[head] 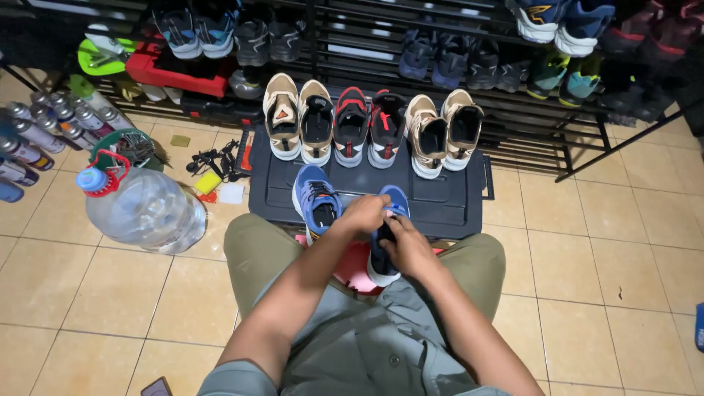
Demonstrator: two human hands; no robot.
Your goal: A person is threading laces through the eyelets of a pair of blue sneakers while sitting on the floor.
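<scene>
Gripping the blue shoe (383, 249) at frame centre, my left hand (363, 215) and right hand (408, 248) work its laces; its mate (315, 202) waits untouched.

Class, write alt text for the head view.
Both hands, left hand and right hand, grip a blue sneaker over the person's lap. Its mate rests on a dark plastic lid beside three more pairs.
</scene>
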